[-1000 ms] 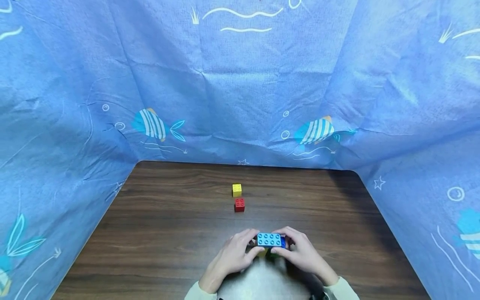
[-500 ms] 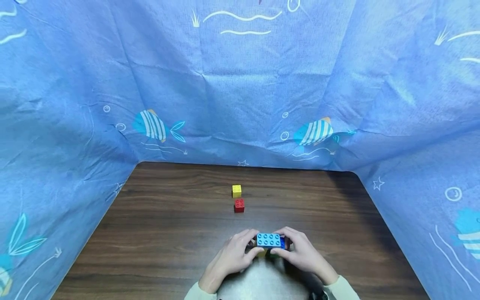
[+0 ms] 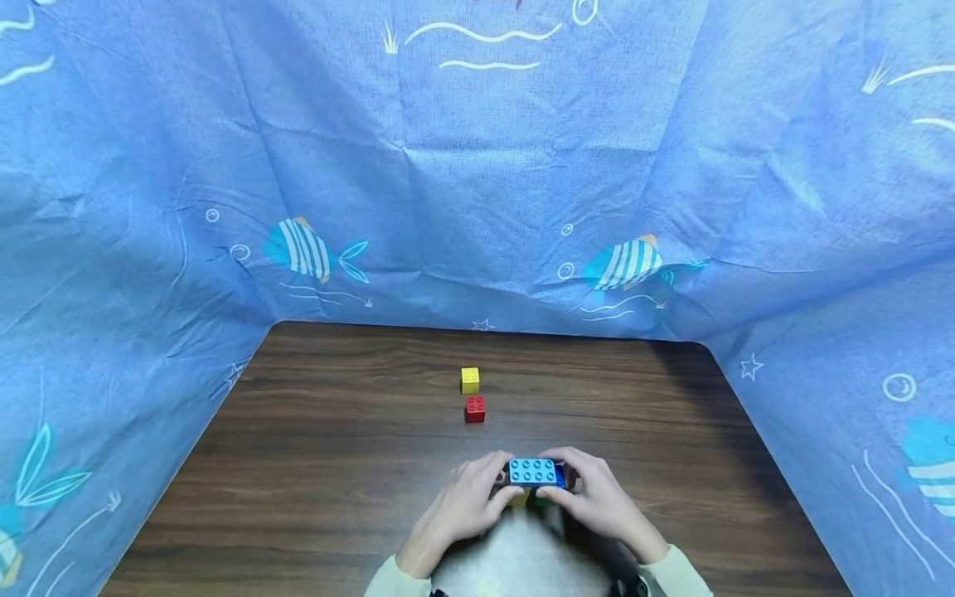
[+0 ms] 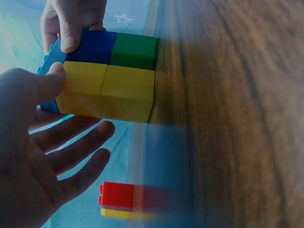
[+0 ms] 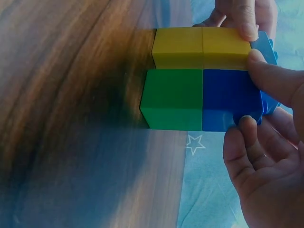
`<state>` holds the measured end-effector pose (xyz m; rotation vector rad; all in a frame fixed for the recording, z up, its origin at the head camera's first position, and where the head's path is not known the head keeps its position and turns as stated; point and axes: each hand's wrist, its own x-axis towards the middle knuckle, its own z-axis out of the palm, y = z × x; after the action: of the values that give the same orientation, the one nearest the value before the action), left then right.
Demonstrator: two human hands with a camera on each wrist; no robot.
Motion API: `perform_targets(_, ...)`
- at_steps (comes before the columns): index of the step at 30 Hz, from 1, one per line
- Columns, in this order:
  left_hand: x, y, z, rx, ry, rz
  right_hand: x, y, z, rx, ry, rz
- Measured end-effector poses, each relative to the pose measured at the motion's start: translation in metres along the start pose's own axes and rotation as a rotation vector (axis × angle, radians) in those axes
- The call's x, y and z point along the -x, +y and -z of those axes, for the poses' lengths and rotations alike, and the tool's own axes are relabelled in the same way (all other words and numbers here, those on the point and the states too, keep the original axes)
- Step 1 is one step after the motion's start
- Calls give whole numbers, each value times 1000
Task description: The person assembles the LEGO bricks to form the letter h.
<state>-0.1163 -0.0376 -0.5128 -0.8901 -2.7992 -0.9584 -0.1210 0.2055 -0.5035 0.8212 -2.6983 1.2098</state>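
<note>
Both hands grip a joined block of toy bricks from opposite sides. A light blue eight-stud brick (image 3: 532, 472) spans its top. Under it stand a column of two yellow bricks (image 4: 105, 90) and, next to that, a dark blue brick (image 5: 232, 97) over a green brick (image 5: 173, 99). My left hand (image 3: 466, 500) pinches the yellow side, thumb at the seam below the light blue brick and lower fingers spread. On the other side my right hand (image 3: 603, 502) holds the dark blue brick and the light blue end between thumb and fingers. The columns' lower ends are right at the tabletop.
Farther back on the dark wooden table (image 3: 336, 448) sit a small red brick (image 3: 475, 410) and, behind it, a small yellow brick (image 3: 470, 381). A blue cloth (image 3: 477, 182) with fish drawings rises round the back and sides.
Both hands and the block between them have shifted a little away from the body. The grip looks the same, and the red and small yellow bricks stay put.
</note>
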Motion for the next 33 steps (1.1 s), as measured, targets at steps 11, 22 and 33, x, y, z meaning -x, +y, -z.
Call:
perform_targets(11,-15,-10,8,-51,-14,10,-18,3,6,16,2,-38)
perform_targets(22,-30,-35,32,-230,83,141,-30,14,23,43,46,-149)
perform_targets(33,-40,-60,34,-288,113,257,-26,24,19,31,-3,-151)
